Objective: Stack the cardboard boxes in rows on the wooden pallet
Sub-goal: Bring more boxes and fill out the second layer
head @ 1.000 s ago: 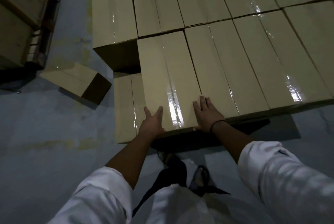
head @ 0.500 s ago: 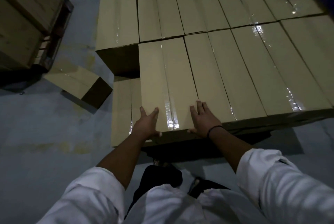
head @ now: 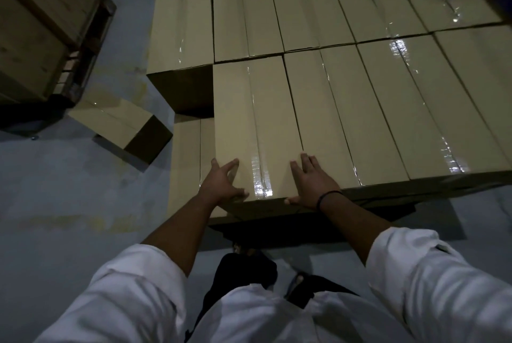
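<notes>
Altogether we count eleven cardboard boxes (head: pixel 346 121): nine in the top layer, five in its far row and four in its near one, plus one lower box (head: pixel 184 165) at the left and one loose box (head: pixel 116 121) on the floor (head: pixel 55 190). Both hands lie flat on the leftmost near-row box (head: pixel 255 121), left hand (head: pixel 221 183) at its near left corner, right hand (head: pixel 313 184) at its near right, fingers straight, gripping nothing

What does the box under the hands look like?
The box is long, tan cardboard, its top flaps sealed down the middle with clear tape. It lies flat at the left end of the near top row, snug against the neighbour box on its right; a lower box pokes out on its left. The left hand and right hand press on its near end.
</notes>
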The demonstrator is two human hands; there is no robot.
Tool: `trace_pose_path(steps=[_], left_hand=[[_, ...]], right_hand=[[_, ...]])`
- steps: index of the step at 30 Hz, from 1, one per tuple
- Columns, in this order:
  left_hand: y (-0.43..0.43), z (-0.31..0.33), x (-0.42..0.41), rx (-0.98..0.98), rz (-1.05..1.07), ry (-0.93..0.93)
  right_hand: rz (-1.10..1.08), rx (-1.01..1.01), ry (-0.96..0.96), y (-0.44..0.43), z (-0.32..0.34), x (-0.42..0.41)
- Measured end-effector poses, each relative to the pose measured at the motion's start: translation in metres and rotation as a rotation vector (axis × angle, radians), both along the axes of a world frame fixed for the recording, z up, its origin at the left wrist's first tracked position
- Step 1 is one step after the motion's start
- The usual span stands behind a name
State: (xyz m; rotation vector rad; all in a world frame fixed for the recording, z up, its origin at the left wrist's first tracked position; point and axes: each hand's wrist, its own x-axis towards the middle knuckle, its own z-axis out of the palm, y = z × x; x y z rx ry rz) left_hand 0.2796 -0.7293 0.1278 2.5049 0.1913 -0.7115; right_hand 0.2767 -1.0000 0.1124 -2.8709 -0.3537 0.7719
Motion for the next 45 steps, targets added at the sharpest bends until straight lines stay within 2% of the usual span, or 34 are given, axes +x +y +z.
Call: trace_pose_path(steps=[4, 8, 15, 24, 33, 45], left_hand=[[-0.001, 0.001, 0.003, 0.042, -0.028, -0.017], [0.002, 0.003, 0.005, 0.053, -0.05, 0.058], [-0.006, 0.027, -0.001, 0.072, -0.109, 0.2], [-0.016, 0.044, -0.046, 0.014, 0.001, -0.002], [-0.004, 0.102, -0.086, -0.003, 0.081, -0.19], [0.098, 0.16, -0.12, 0.024, 0.187, -0.479]], right_hand=[[0.003, -0.002, -0.011, 0.0, -0.002, 0.001], [0.005, -0.016, -0.01, 0.002, -0.001, 0.001], [0.0, -0.012, 0.147, 0.004, 0.022, 0.001], [-0.05, 0.072, 0.067, 0.02, 0.063, -0.022], [0.01, 0.224, -0.056, 0.071, 0.109, -0.039], [0.122, 0.377, -0.263, 0.185, 0.16, -0.043]])
